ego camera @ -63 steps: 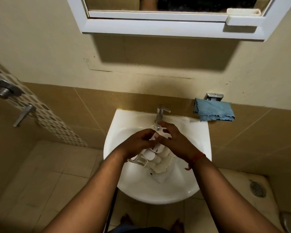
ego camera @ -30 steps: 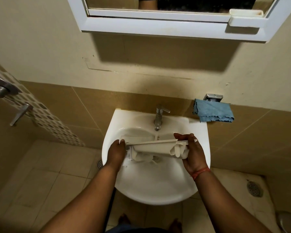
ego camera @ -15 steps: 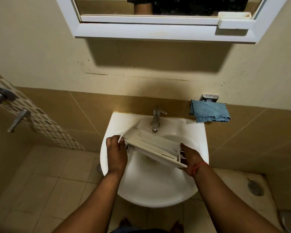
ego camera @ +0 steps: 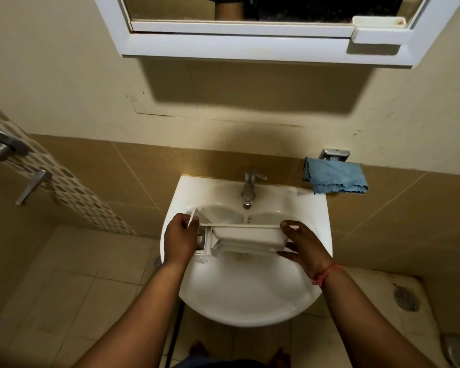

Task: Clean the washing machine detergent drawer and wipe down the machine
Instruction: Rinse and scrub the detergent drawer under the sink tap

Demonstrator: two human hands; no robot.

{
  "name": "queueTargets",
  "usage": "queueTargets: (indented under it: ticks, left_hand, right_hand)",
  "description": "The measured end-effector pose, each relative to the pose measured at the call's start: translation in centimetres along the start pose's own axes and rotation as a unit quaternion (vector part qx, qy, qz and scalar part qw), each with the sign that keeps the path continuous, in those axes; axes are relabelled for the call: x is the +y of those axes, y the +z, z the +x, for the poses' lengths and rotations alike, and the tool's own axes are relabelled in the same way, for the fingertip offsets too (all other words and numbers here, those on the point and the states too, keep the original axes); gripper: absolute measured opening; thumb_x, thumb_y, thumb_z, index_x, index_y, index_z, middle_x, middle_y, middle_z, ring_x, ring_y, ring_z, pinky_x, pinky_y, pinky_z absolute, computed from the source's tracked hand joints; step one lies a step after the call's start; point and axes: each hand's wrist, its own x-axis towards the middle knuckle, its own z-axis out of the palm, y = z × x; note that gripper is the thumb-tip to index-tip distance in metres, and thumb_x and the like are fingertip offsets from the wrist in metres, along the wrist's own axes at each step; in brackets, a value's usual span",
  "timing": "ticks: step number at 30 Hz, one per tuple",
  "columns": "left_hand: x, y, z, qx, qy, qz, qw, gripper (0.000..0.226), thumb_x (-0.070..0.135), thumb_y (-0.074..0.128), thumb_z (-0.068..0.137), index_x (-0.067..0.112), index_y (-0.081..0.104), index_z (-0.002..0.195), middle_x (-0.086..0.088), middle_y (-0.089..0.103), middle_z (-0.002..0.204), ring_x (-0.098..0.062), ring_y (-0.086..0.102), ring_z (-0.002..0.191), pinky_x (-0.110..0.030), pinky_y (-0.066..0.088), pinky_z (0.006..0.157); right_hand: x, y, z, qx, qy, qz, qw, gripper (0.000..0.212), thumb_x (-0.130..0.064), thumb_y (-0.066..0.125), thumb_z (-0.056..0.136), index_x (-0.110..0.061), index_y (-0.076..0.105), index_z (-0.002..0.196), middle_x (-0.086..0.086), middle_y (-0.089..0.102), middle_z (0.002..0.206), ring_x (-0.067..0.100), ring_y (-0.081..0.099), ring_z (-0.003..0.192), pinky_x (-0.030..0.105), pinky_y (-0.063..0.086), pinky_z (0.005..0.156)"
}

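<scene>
The white plastic detergent drawer [ego camera: 246, 239] is held level across the white wash basin [ego camera: 246, 296], just under the chrome tap [ego camera: 248, 191]. A thin stream of water runs from the tap onto the drawer's upper edge. My left hand [ego camera: 179, 240] grips the drawer's left end, by its front panel. At the other end, my right hand [ego camera: 302, 244] holds the drawer with thumb and fingers curled round it. The drawer's underside faces me; its compartments are hidden.
A blue cloth [ego camera: 335, 179] hangs from a metal holder on the tiled wall, right of the basin. A white-framed mirror cabinet [ego camera: 250, 46] hangs above. Shower fittings [ego camera: 0, 150] are at the left, a floor drain [ego camera: 405, 298] at the lower right.
The drawer has turned from tilted, with its right end low, to level under the tap. My right hand rose with it. The left hand kept its grip.
</scene>
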Motion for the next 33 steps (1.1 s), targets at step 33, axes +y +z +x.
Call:
queueTargets:
  ticks: [33]
  left_hand:
    - [-1.4, 1.4, 1.1, -0.186, -0.139, -0.074, 0.970, 0.074, -0.009, 0.033, 0.077, 0.041, 0.056, 0.127, -0.011, 0.065, 0.087, -0.024, 0.056, 0.071, -0.031, 0.046, 0.060]
  right_hand:
    - [0.0, 1.9, 5.1, 0.183, 0.047, -0.346, 0.919, 0.035, -0.022, 0.041, 0.100, 0.004, 0.064, 0.102, 0.025, 0.066, 0.104, 0.034, 0.059, 0.092, 0.038, 0.045, 0.091]
